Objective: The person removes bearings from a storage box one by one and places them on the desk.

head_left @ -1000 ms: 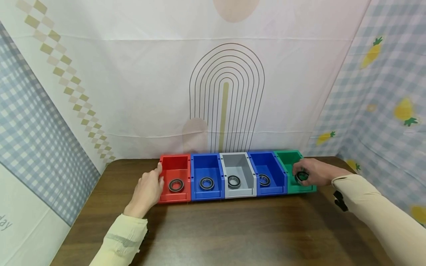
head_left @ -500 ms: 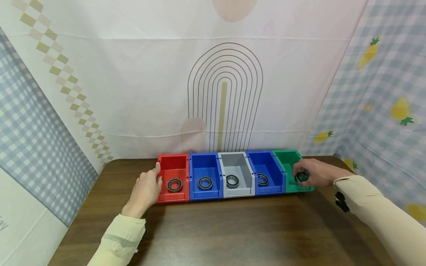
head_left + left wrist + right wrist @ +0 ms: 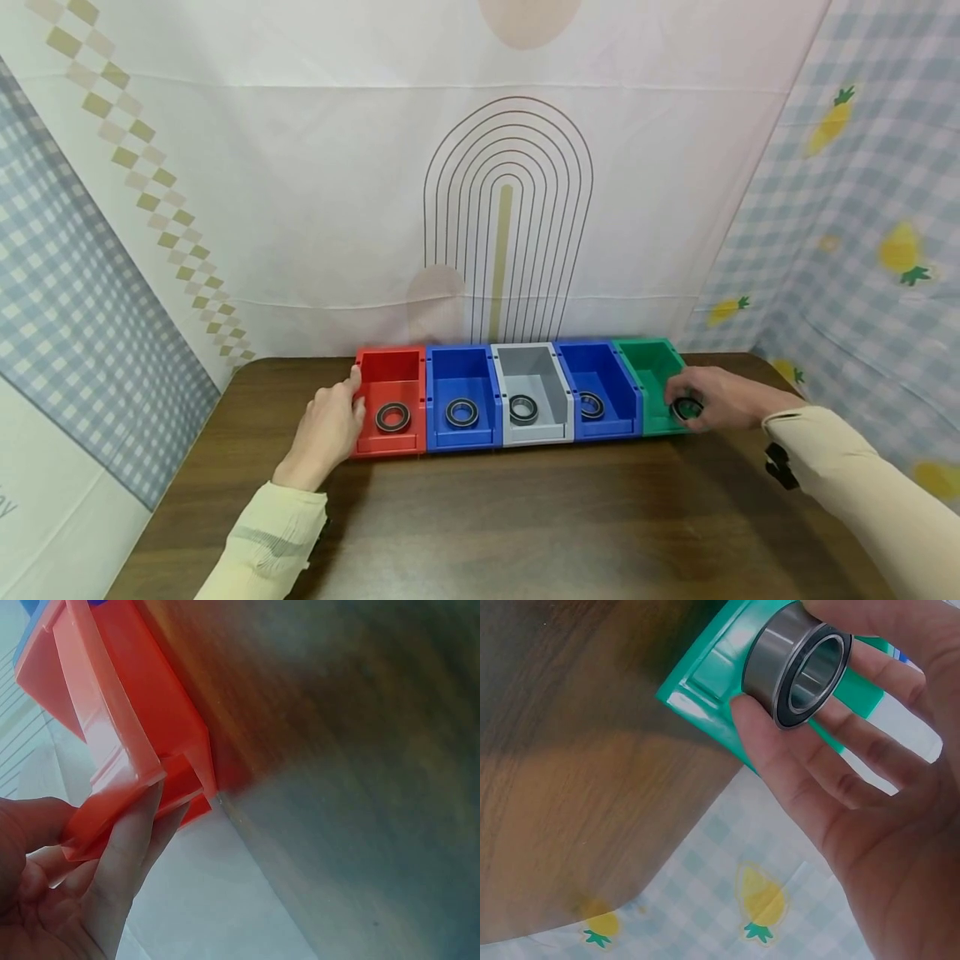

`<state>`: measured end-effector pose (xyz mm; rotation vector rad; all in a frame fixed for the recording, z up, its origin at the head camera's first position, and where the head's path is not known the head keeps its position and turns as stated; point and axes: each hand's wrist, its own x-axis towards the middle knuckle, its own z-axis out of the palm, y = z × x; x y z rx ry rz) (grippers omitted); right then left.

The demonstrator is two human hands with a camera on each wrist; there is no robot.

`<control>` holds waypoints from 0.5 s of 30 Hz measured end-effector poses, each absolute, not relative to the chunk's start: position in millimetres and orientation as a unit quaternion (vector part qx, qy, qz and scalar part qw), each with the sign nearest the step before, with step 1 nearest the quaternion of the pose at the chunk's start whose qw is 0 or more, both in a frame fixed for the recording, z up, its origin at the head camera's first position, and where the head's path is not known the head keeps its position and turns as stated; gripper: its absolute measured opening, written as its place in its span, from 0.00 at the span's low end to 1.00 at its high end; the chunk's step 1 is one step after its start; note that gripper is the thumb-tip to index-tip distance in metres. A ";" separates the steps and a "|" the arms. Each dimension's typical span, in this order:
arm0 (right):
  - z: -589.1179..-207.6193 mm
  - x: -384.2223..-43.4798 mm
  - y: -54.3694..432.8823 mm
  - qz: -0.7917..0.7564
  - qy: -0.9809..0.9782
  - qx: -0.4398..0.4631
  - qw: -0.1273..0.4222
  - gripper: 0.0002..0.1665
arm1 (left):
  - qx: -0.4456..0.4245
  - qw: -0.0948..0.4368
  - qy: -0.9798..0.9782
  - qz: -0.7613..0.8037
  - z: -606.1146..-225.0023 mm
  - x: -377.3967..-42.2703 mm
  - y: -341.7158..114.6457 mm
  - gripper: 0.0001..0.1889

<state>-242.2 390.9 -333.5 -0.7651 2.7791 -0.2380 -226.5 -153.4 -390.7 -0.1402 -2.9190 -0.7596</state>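
My left hand [image 3: 318, 435] holds the left wall of the red bin [image 3: 390, 367], its thumb and fingers on either side of the wall. Between the thumb and fingertips of my right hand [image 3: 722, 398] is a steel ball bearing [image 3: 769, 664] with a black seal. It sits tilted over the green bin [image 3: 651, 362] at the row's right end, near that bin's right side. Inside the red bin lies another bearing [image 3: 393, 417]. One more bearing [image 3: 462, 412] rests in the left blue bin [image 3: 459, 367].
The grey bin [image 3: 523, 365] contains a bearing [image 3: 522, 409], as does the right blue bin [image 3: 588, 362] with its bearing [image 3: 592, 406]. All bins stand side by side on the brown wooden table [image 3: 480, 525]. A patterned cloth [image 3: 337, 208] hangs behind.
My right hand has shifted slightly right with the bearing, toward the green bin's right side. The left hand stays at the red bin; the view has shifted a little.
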 end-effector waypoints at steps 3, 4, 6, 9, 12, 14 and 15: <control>-334.1 -240.3 391.4 -0.084 0.954 -0.262 0.123 0.14 | -0.046 0.060 -0.965 -0.250 -390.2 -226.4 -153.8 0.31; -334.4 -239.7 391.6 -0.084 0.954 -0.262 0.122 0.14 | -0.045 0.060 -0.965 -0.250 -390.1 -226.5 -154.0 0.31; -334.9 -238.3 391.7 -0.084 0.954 -0.260 0.122 0.14 | -0.045 0.060 -0.966 -0.249 -390.0 -226.7 -154.2 0.31; -335.9 -235.8 392.0 -0.079 0.955 -0.258 0.122 0.15 | -0.044 0.057 -0.966 -0.250 -389.7 -226.8 -154.1 0.31; -336.7 -233.7 392.3 -0.080 0.956 -0.255 0.125 0.16 | -0.044 0.057 -0.966 -0.249 -390.2 -227.1 -153.9 0.30; -337.2 -232.5 392.8 -0.081 0.955 -0.254 0.126 0.16 | -0.044 0.057 -0.966 -0.250 -390.6 -227.3 -153.6 0.30; -337.6 -231.9 393.2 -0.082 0.955 -0.255 0.127 0.16 | -0.044 0.057 -0.965 -0.251 -390.6 -227.2 -153.5 0.30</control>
